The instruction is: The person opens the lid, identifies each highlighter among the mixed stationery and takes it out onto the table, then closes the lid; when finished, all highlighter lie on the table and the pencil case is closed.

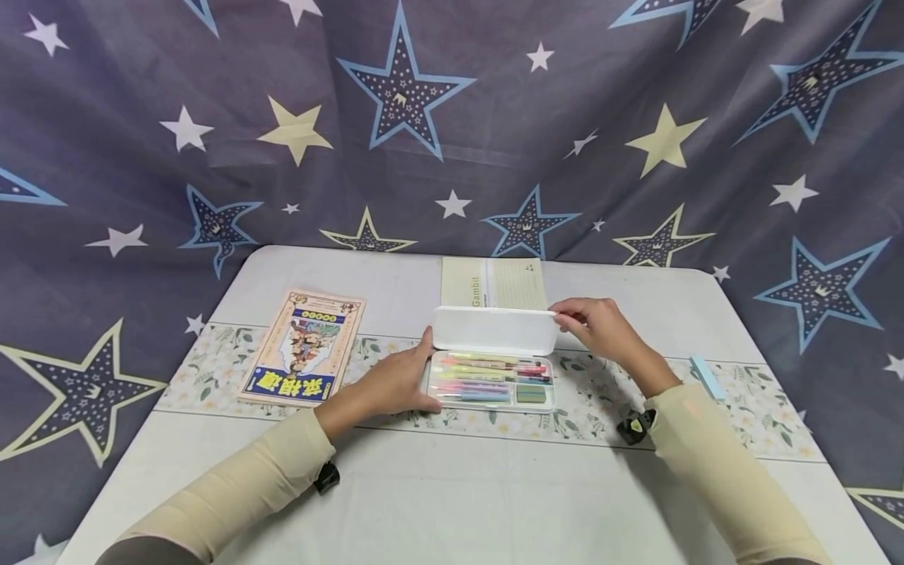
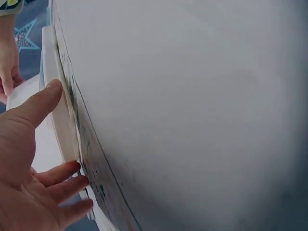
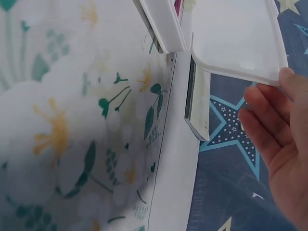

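Dark grey-blue curtain (image 1: 494,71) with stars all over it, white bench (image 1: 452,502) in front. The right hand (image 1: 596,326), right of centre, has the white plastic lid (image 1: 494,331) pinched at its right edge. The left hand (image 1: 399,380) is spread wide, bracing the left end of the white plastic pencil case (image 1: 487,407), which sits open mid-frame. Inside: slim multicoloured pens (image 1: 473,377), plus a greenish block (image 1: 531,394) at lower right.

Further out: cream "Gambit" notebook (image 1: 519,282) behind the lid, peach-and-blue illustrated comic book (image 1: 307,341) left of centre, pale blue bar (image 1: 708,378) far right.

What could go wrong, imo: swing that lid too hard and the case might skid or tip, spilling pens; a loose left hand could get fingers nipped.

Count: two hands, one case, one lid, one block, one notebook, one bar. Pens overlap too much to count; can't tell if the comic's a stack.
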A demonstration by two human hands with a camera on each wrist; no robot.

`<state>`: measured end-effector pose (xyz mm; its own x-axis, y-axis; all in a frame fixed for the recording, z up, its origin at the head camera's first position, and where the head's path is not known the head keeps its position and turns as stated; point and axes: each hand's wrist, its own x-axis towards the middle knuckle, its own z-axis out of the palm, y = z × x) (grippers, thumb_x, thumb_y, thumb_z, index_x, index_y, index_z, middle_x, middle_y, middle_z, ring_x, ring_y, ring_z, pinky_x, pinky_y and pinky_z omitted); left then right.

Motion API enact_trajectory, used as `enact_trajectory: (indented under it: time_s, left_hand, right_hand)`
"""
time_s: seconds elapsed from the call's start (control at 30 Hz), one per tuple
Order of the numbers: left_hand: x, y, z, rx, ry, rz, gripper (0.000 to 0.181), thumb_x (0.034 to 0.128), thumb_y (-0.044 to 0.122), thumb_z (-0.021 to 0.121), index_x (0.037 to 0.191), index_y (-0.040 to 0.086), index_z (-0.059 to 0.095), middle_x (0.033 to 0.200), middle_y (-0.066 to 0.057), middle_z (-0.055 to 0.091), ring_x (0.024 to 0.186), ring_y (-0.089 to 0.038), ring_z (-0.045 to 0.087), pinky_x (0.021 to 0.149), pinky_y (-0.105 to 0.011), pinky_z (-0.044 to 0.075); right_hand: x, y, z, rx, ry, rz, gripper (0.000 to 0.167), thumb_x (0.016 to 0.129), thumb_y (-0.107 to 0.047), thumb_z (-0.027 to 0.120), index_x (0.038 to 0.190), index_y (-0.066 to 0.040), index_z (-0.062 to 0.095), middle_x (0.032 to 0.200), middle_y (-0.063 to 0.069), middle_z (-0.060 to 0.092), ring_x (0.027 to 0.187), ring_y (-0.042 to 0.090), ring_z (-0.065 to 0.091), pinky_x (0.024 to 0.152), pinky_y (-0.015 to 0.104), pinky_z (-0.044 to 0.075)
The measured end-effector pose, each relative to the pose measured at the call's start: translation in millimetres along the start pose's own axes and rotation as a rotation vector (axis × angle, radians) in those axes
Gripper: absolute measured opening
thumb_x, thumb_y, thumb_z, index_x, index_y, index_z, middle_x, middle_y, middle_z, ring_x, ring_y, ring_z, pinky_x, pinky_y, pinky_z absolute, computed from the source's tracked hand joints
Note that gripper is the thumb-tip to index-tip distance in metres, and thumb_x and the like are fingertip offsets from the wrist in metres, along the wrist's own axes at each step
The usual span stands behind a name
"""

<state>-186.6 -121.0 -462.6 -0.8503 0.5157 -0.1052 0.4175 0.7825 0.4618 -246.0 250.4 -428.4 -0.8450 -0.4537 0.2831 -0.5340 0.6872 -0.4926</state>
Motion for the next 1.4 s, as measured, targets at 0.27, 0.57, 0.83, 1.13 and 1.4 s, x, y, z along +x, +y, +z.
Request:
enact_trajectory:
  time_s: [0.27,0.57,0.83,1.13,1.4]
  left_hand:
    - [2.7,-2.8,1.5,-0.102,-0.039,-0.001,0.136,0.0763,0.044,0.09,0.162,-0.001,-0.006,0.155,-0.016,0.049,0.137,-0.03,0.054,0.11,-0.046,0.047]
    - [4.1,-6.0,1.0,-0.048,-0.045,0.013,0.139,0.075,0.051,0.088,0.162,0.002,-0.008,0.16,-0.017,0.042,0.143,-0.031,0.048,0.115,-0.045,0.044]
    - [4.9,-4.7,-1.1,-0.022,-0.047,0.02,0.138,0.074,0.053,0.088,0.163,0.0,-0.004,0.163,-0.021,0.034,0.147,-0.034,0.043,0.117,-0.046,0.042]
    - [5.5,-2.6,-3.3,-0.018,-0.055,0.018,0.139,0.0728,0.052,0.089,0.162,-0.001,-0.003,0.163,-0.021,0.035,0.146,-0.033,0.044,0.117,-0.045,0.041]
    - [7.1,-1.4,-5.8,0.004,-0.06,0.01,0.141,0.0714,0.052,0.09,0.162,-0.002,-0.003,0.162,-0.022,0.036,0.146,-0.033,0.044,0.118,-0.045,0.041]
  right_hand:
    - [10.0,6.2,6.5,0.002,0.04,0.077,0.014,0.1,-0.02,0.067,0.106,-0.01,0.075,0.075,0.003,0.072,0.063,0.008,0.062,0.055,0.025,0.046]
    - [16.4,15.0,15.6,0.001,0.032,0.138,0.017,0.101,-0.02,0.066,0.11,-0.009,0.075,0.076,0.007,0.073,0.066,0.015,0.064,0.058,0.027,0.046]
    - [13.8,13.4,12.0,-0.024,0.015,0.137,0.018,0.1,-0.02,0.067,0.114,-0.012,0.076,0.075,0.001,0.072,0.064,0.014,0.06,0.057,0.029,0.047]
    - [7.7,2.8,9.3,-0.102,0.068,0.031,0.018,0.096,-0.014,0.071,0.112,-0.008,0.077,0.089,0.006,0.072,0.072,0.015,0.064,0.065,0.033,0.055]
    - [3.6,-18.8,20.8,-0.143,0.002,-0.105,0.017,0.095,-0.011,0.071,0.111,-0.008,0.077,0.083,0.001,0.069,0.07,0.01,0.061,0.065,0.031,0.056]
